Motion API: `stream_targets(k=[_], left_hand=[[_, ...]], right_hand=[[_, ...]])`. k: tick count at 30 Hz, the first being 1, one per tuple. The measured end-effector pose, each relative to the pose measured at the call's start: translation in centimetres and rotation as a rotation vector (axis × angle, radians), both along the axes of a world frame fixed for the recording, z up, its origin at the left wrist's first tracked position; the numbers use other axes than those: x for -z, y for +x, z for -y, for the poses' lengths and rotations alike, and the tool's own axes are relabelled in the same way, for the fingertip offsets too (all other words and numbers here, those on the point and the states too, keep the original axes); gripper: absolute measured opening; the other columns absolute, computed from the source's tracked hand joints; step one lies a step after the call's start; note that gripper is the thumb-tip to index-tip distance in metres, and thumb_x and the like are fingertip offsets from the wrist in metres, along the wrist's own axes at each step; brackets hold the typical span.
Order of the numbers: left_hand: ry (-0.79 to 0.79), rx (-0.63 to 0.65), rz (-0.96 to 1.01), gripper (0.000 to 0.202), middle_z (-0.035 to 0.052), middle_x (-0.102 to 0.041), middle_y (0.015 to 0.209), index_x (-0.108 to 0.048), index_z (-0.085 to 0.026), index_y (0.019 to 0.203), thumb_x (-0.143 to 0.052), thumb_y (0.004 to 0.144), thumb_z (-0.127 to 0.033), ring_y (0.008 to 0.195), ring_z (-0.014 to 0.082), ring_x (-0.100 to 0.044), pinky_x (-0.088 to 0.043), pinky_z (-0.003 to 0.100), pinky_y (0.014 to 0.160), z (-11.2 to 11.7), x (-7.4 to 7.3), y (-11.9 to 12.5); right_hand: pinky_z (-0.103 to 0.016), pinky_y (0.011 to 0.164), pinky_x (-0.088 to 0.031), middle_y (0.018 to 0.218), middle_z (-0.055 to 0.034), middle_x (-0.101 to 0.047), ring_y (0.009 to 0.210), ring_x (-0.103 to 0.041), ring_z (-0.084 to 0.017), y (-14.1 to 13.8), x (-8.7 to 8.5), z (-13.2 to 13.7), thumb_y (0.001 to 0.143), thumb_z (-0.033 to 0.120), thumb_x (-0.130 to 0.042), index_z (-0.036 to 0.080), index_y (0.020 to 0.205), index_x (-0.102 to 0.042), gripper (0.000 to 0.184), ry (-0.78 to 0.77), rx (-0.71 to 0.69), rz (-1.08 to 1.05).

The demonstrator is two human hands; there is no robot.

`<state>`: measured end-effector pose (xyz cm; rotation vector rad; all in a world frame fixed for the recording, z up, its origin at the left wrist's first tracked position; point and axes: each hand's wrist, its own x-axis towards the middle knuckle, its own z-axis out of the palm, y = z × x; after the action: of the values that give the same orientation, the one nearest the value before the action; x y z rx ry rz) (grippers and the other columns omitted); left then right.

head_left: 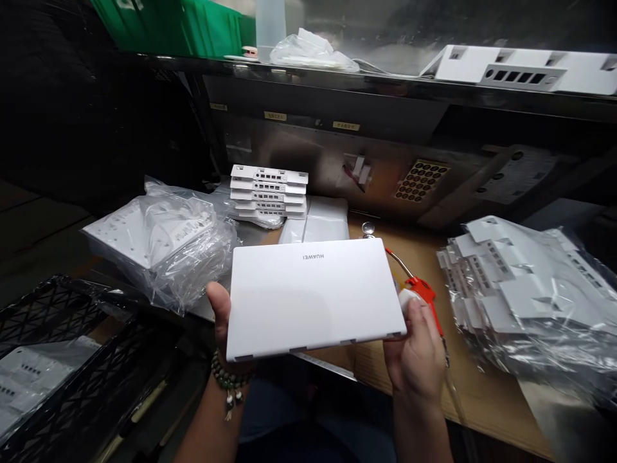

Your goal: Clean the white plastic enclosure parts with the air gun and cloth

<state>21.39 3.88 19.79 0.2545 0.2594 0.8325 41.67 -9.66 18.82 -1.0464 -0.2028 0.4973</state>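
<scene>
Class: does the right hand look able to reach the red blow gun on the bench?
Probably yes: the red blow gun lies just beyond the right hand, nothing between them. But that hand grips the white cover, so it would have to let go first.

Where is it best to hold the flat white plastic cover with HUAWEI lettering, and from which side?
Probably at its two near corners, coming from the left and right edges, as the left hand and right hand do now; the flat white plastic cover is thin, wide and smooth-faced.

One white cover [313, 292]; stacked plates [268, 193], maybe five; two bagged bundles [164, 244] [525, 296]; one blowgun [424, 287].
</scene>
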Motion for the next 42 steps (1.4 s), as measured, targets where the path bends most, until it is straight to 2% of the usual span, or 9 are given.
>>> stream_targets(k=[5, 9, 17, 23, 26, 29, 33, 35, 42], left_hand=[[0.132, 0.186, 0.391, 0.079, 0.0041, -0.07, 0.135, -0.057, -0.025, 0.145, -0.046, 0.09, -0.081, 0.115, 0.0248, -0.071, -0.051, 0.037, 0.107, -0.2, 1.3, 0.3], [0.194, 0.257, 0.43, 0.08, 0.0014, -0.07, 0.134, -0.061, -0.027, 0.141, -0.044, 0.088, -0.084, 0.119, 0.0232, -0.069, -0.056, 0.031, 0.098, -0.2, 1.6, 0.2], [0.135, -0.014, -0.353, 0.064, 0.0017, -0.082, 0.099, -0.071, -0.032, 0.127, -0.081, 0.072, -0.063, 0.116, 0.037, -0.07, -0.056, 0.051, 0.101, -0.8, 2.0, -1.8], [0.155, 0.022, -0.624, 0.058, 0.0072, -0.081, 0.104, -0.075, -0.025, 0.119, -0.084, 0.07, -0.055, 0.113, 0.0384, -0.07, -0.06, 0.048, 0.094, -1.6, 0.2, -1.7], [0.318, 0.044, -0.818, 0.044, 0.0024, -0.081, 0.101, -0.079, -0.028, 0.112, -0.088, 0.073, -0.043, 0.102, 0.0299, -0.073, -0.06, 0.035, 0.087, -1.7, -1.3, -1.5], [0.638, -0.06, -0.978, 0.025, -0.0029, -0.081, 0.092, -0.083, -0.033, 0.095, -0.089, 0.073, -0.044, 0.092, 0.021, -0.072, -0.056, 0.023, 0.082, -1.4, -2.5, -1.7], [1.153, -0.081, -1.016, 0.019, -0.0018, -0.081, 0.1, -0.082, -0.038, 0.099, -0.083, 0.08, -0.038, 0.095, 0.0232, -0.073, -0.057, 0.03, 0.088, -1.4, -3.1, -1.7], [1.309, -0.046, -0.942, 0.02, -0.0001, -0.081, 0.102, -0.082, -0.039, 0.103, -0.079, 0.083, -0.034, 0.094, 0.0252, -0.075, -0.059, 0.034, 0.088, -1.8, -2.9, -1.6], [1.42, -0.004, -0.78, 0.02, 0.0018, -0.082, 0.103, -0.082, -0.035, 0.103, -0.081, 0.084, -0.029, 0.102, 0.0235, -0.076, -0.058, 0.027, 0.093, -2.6, -2.4, -1.1]], right_hand=[[-0.019, 0.064, -0.051, 0.087, 0.0037, -0.069, 0.07, -0.061, -0.009, -0.2, -0.4, -0.3, 0.085, 0.05, -0.078, 0.022, 0.101, -0.069, 0.033, -0.019, -0.052, -0.081], [-0.021, 0.068, -0.052, 0.085, 0.0053, -0.068, 0.068, -0.06, -0.009, -0.3, -0.5, -0.2, 0.083, 0.052, -0.079, 0.023, 0.101, -0.069, 0.036, -0.029, -0.065, -0.099], [-0.024, 0.069, -0.052, 0.091, 0.0026, -0.071, 0.079, -0.067, -0.014, -0.3, 0.1, 0.2, 0.086, 0.057, -0.074, 0.023, 0.105, -0.065, 0.04, -0.077, -0.034, -0.06], [-0.026, 0.065, -0.052, 0.09, 0.0001, -0.072, 0.072, -0.067, -0.014, 0.0, 1.3, 0.5, 0.094, 0.056, -0.065, 0.023, 0.108, -0.058, 0.037, -0.046, -0.021, 0.056], [-0.028, 0.07, -0.054, 0.092, 0.0, -0.072, 0.076, -0.069, -0.014, 0.8, 1.6, 0.8, 0.099, 0.049, -0.061, 0.025, 0.109, -0.054, 0.028, -0.028, 0.071, 0.309], [-0.026, 0.071, -0.054, 0.1, -0.0001, -0.073, 0.072, -0.068, -0.01, 1.9, 1.2, 1.3, 0.101, 0.043, -0.06, 0.026, 0.111, -0.051, 0.021, -0.049, 0.249, 0.519], [-0.02, 0.043, -0.044, 0.109, -0.0038, -0.074, 0.051, -0.064, -0.009, 2.3, -0.3, 1.6, 0.101, 0.052, -0.055, 0.029, 0.114, -0.045, 0.029, -0.026, 0.0, 0.282], [-0.023, 0.042, -0.049, 0.109, -0.006, -0.075, 0.052, -0.067, -0.013, 2.0, -0.9, 1.4, 0.096, 0.057, -0.06, 0.028, 0.114, -0.044, 0.037, -0.015, -0.141, 0.14], [-0.026, 0.054, -0.058, 0.081, 0.0003, -0.074, 0.06, -0.07, -0.016, 1.5, -0.8, 0.8, 0.089, 0.057, -0.071, 0.026, 0.106, -0.051, 0.041, 0.025, -0.164, -0.015]])
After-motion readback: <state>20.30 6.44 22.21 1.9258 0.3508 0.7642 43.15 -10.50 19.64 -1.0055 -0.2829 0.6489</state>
